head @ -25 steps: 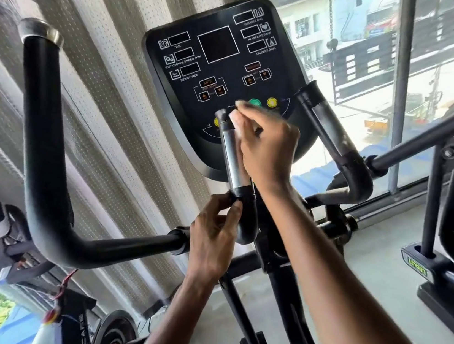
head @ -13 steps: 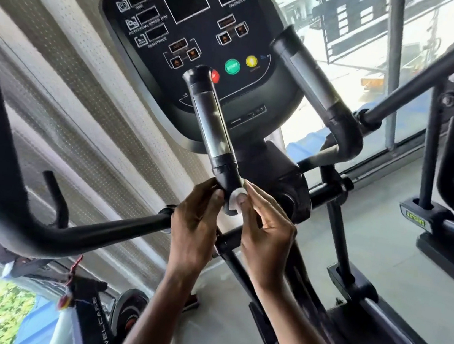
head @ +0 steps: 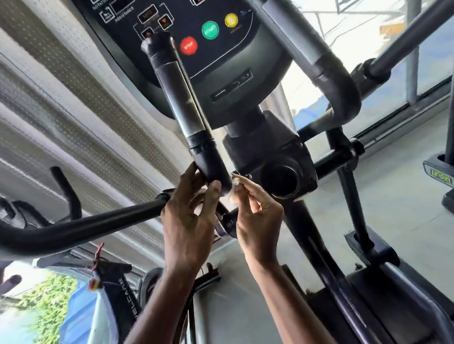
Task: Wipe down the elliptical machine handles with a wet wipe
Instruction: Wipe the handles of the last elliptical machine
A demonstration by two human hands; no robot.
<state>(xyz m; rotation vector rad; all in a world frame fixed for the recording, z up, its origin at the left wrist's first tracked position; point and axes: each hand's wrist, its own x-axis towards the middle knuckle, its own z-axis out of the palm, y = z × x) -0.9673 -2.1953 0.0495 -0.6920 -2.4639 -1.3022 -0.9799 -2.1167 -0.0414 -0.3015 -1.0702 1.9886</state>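
My left hand [head: 187, 224] curls around the lower end of the elliptical's inner handle [head: 182, 105], just below its grey grip, while my right hand [head: 256, 222] pinches a crumpled white wet wipe [head: 232, 191] against the same black bend. The console [head: 219, 64] with its red, green and yellow buttons sits behind the handle; a second handle [head: 308, 47] curves at right.

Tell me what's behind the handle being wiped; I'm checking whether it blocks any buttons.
The console sits behind the handle. Its red STOP button shows just beside the tip; an orange arrow button there is partly covered by it.
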